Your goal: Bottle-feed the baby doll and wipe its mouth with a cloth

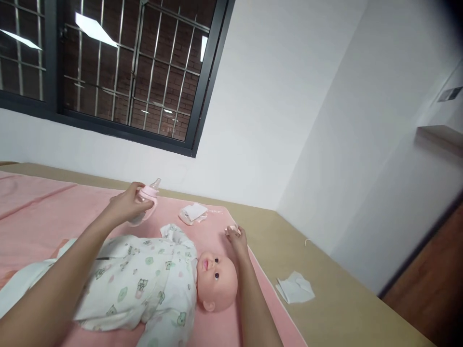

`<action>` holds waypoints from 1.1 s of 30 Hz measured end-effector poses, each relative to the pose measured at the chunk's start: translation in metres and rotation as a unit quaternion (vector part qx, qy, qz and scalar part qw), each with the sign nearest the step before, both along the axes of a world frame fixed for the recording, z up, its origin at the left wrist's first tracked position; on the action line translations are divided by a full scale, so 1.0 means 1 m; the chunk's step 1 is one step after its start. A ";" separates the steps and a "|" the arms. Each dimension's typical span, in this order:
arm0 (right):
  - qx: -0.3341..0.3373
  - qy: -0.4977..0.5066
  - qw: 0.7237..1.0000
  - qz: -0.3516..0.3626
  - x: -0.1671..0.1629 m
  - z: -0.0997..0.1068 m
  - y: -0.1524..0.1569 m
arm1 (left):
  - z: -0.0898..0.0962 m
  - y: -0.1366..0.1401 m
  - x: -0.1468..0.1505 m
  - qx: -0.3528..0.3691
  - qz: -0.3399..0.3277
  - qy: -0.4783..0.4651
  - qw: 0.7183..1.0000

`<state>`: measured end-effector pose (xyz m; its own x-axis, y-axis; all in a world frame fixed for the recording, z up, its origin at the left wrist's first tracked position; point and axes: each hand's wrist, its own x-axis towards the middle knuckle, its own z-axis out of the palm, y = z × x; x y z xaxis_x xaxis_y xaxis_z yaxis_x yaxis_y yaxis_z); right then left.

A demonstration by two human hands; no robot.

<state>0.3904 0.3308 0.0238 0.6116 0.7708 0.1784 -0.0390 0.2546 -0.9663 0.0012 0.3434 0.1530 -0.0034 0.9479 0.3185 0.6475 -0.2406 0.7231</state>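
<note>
My left hand is closed around a baby bottle with a pink collar, pink handle and clear teat, held tilted above the pink blanket. A baby doll lies face up below, dressed in a white outfit printed with small bears. Just beyond the doll's head, my right hand has its fingers closed on a small pale pink piece; its kind is mostly hidden by the fingers. My right forearm passes close beside the head. Part of the doll's body is covered by my left forearm.
The pink blanket covers much of the wooden table. A clear packet with white paper lies past the doll's arm. On the bare wood at right sits a crumpled white cloth or tissue. A white wall and barred window stand behind.
</note>
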 end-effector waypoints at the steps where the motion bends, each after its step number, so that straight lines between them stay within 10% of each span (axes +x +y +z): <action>1: 0.026 -0.004 0.999 0.018 -0.009 0.017 -0.005 | 0.004 -0.011 0.009 0.008 -0.019 0.003 1.000; 6: 0.154 -0.023 0.975 0.156 -0.069 0.105 -0.049 | 0.014 -0.059 0.048 0.061 -0.124 0.039 0.990; 10: 0.191 -0.031 0.951 0.240 -0.116 0.138 -0.082 | 0.013 -0.082 0.064 0.067 -0.187 0.048 0.979; 25: 0.143 -0.080 0.915 0.368 -0.165 0.127 -0.098 | 0.004 -0.086 0.074 0.179 -0.161 0.060 0.969; 33: 0.182 -0.096 0.943 0.260 -0.156 0.135 -0.096 | 0.010 -0.110 0.077 0.231 -0.149 0.130 0.952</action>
